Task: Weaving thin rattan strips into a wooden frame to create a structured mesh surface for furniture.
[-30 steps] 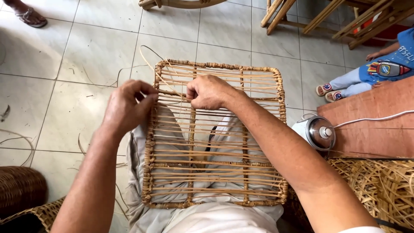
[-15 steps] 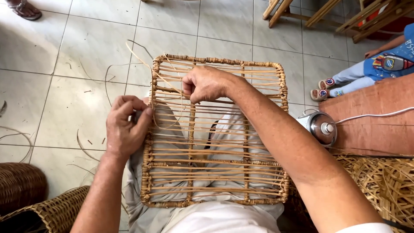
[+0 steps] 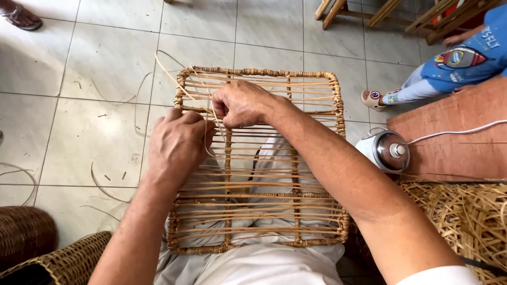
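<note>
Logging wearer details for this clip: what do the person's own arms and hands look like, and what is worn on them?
Both hands, left hand and right hand, are bare: no gloves, rings or watch visible. The forearms are bare too; a white sleeve edge shows at the right upper arm.

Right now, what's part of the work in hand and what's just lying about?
In the work:
left hand on the woven cane frame
right hand pinching the loose cane strip

Lying about:
round metal appliance with white cord
pile of cane
dark wicker basket
cane scraps on the tiled floor
</note>
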